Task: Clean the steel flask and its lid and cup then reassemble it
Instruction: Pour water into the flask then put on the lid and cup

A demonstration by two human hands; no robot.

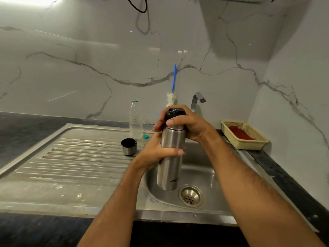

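I hold the steel flask [169, 168] upright over the sink basin [203, 168]. My left hand [156, 152] grips its body from the left, thumb across the front. My right hand [187, 123] wraps round the black lid [175, 112] on top of the flask, fingers curled over it. The flask's cup [128, 146], steel outside and black inside, stands mouth up on the ribbed draining board [71, 157], left of the flask.
A clear plastic bottle [135, 120] stands uncapped behind the cup, its teal cap [145, 136] beside it. A blue-handled bottle brush [173, 86] leans on the marble wall. The tap [197, 99] rises behind the flask. A woven basket [249, 141] holding a red cloth sits right.
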